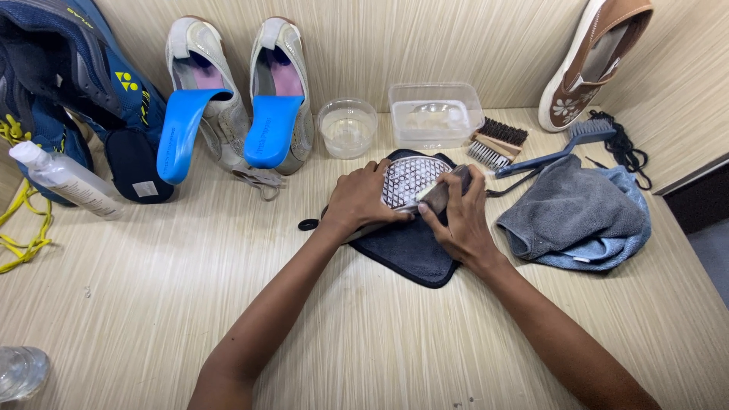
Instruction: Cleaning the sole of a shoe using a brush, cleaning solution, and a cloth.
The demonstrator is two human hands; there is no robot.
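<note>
The shoe (410, 182) lies sole-up on a dark mat (414, 254) at table centre, its long axis running roughly left to right between the two hands. The left hand (358, 199) is closed over the shoe's left end, fingers wrapped onto the patterned sole. The right hand (459, 220) is closed around what appears to be a brush (439, 196), partly hidden, pressed against the sole's right edge. A grey towel (573, 212) lies just right of the mat; two clear water containers (434, 114) stand behind.
</note>
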